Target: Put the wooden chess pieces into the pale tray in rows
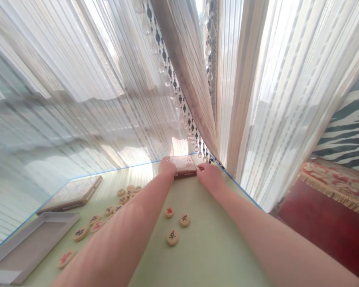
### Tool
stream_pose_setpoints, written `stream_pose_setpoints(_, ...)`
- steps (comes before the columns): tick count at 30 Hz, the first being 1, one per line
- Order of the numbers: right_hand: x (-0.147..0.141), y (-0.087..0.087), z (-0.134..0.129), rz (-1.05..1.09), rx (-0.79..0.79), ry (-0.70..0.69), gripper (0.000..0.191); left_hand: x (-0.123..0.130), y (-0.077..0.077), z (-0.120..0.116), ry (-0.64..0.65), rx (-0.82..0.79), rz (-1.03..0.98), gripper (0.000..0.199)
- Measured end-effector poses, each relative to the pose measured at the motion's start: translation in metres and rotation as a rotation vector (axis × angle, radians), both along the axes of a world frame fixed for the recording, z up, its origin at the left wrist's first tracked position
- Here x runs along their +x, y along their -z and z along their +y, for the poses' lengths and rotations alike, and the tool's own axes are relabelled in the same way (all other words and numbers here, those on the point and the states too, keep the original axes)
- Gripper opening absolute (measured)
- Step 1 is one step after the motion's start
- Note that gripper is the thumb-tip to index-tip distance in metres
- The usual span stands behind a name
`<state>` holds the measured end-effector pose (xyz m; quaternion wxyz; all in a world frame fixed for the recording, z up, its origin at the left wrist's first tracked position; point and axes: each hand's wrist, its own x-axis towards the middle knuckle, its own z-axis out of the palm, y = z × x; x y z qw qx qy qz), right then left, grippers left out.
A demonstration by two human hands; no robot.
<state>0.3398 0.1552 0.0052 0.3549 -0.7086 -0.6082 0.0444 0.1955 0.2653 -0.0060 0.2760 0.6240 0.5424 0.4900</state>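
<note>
A small flat box (184,165) with a pale printed top and brown sides lies at the far edge of the green table. My left hand (167,167) is closed on its left side. Beside the box's right edge is my right hand (210,175), its fingers bent together near the corner; whether they grip anything is hidden. Nearer on the table lie three round wooden pieces, one with a red mark (169,212) and two with black marks (184,220). Several more round pieces (80,233) are scattered to the left, partly hidden behind my left forearm.
An open grey tray (48,216) and a larger flat box (70,193) sit at the table's left. Striped curtains (113,99) with hanging beads (182,107) come down at the far edge. A red, fringed piece of furniture (329,219) stands at the right.
</note>
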Motion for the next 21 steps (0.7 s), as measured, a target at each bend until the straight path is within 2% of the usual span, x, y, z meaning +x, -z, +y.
stream_pose_setpoints(2, 0.000, -0.001, -0.002, -0.094, -0.040, 0.002, 0.030, 0.000, -0.003, -0.008, -0.072, -0.055, 0.077, 0.034)
stream_pose_setpoints(4, -0.001, -0.002, -0.005, -0.166, -0.091, -0.006, 0.027, -0.001, -0.010, -0.021, -0.107, -0.078, 0.250, 0.026)
stream_pose_setpoints(7, -0.002, -0.006, -0.011, -0.221, -0.166, -0.023, 0.026, -0.004, -0.021, -0.041, -0.087, 0.005, 0.699, 0.024)
stream_pose_setpoints(10, -0.006, -0.011, -0.019, -0.228, -0.237, 0.012, 0.027, -0.012, -0.032, -0.055, 0.134, 0.181, 1.001, 0.032)
stream_pose_setpoints(12, -0.010, -0.014, -0.024, -0.236, -0.275, 0.016, 0.029, -0.017, -0.037, -0.058, 0.289, 0.245, 1.151, 0.037)
stream_pose_setpoints(15, -0.017, -0.015, -0.029, -0.254, -0.274, -0.066, 0.025, -0.021, -0.042, -0.053, 0.381, 0.266, 1.275, 0.040)
stream_pose_setpoints(21, -0.028, -0.006, -0.029, -0.273, -0.166, -0.156, 0.022, -0.006, -0.041, -0.042, 0.354, 0.273, 1.368, 0.042)
